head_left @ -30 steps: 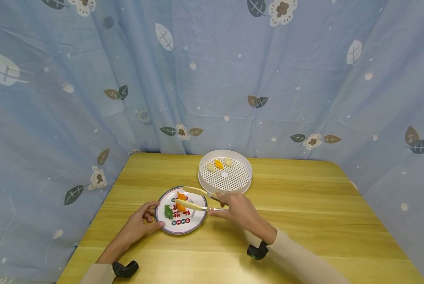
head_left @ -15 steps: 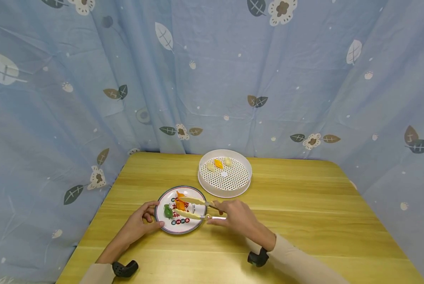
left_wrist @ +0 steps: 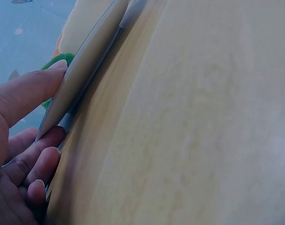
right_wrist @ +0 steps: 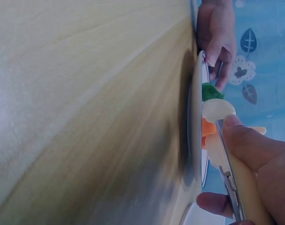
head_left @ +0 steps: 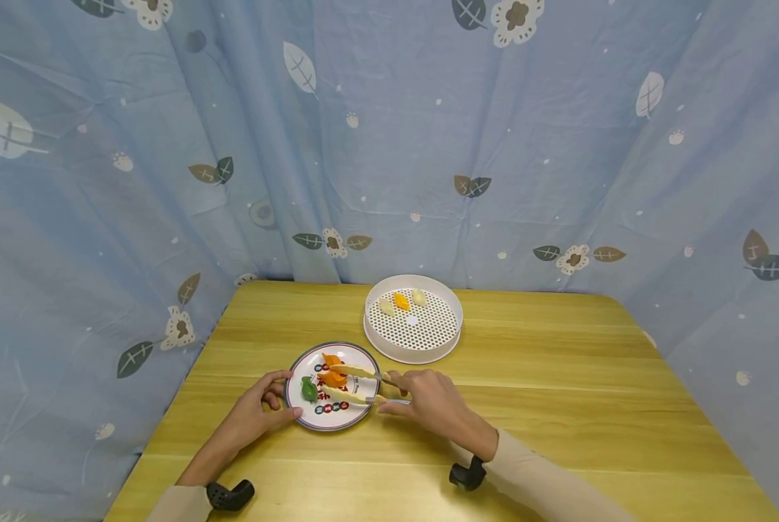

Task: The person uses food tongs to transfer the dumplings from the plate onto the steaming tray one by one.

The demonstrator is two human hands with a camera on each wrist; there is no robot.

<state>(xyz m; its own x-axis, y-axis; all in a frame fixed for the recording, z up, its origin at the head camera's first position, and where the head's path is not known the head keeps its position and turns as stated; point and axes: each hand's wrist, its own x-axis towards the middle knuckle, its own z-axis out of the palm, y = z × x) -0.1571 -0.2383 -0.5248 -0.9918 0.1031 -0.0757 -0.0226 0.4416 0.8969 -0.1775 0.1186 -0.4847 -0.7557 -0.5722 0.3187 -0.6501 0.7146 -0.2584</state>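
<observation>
My left hand holds the left rim of a white plate with red lettering. In the left wrist view its thumb lies at the upper side of the plate and fingers reach beneath. My right hand grips tongs with metal handles and pale cream tips, pointing left over the plate. The two tips straddle an orange dumpling-shaped piece. Just behind it lies a second orange piece; a green dumpling-shaped piece sits to the left. In the right wrist view the tips partly hide the orange pieces.
A round white steamer tray with a perforated base stands behind and right of the plate. Inside are a yellow piece and two whitish pieces. A blue patterned curtain hangs behind the wooden table.
The tong tips have come closer together and lower, from wide apart to either side of the nearer orange piece. The orange pieces have shifted slightly. My left hand has stayed on the plate.
</observation>
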